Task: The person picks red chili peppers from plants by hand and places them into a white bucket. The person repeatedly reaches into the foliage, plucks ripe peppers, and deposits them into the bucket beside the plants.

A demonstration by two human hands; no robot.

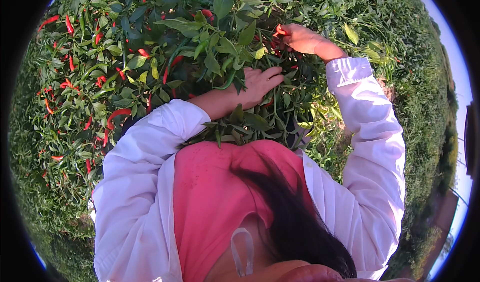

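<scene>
My right hand [303,38] is at the upper right of the foliage, with a red chili pepper [280,30] between thumb and fingers. Lower and to the left, my left hand [258,86] reaches into the pepper plant [225,45], back of the hand up and two fingers stretched rightward over the stems. Its palm side is hidden, so whether it grips a stem is unclear. More red peppers [275,49] hang in shade just below my right hand. A green chili pepper [227,80] hangs against the left wrist area.
Dense pepper plants with many red peppers [118,117] spread to the left. Green crop rows [420,94] run along the right. Yellowish leaves [326,120] and sunlit ground lie below my right forearm. Long dark hair [296,222] hangs over my pink top.
</scene>
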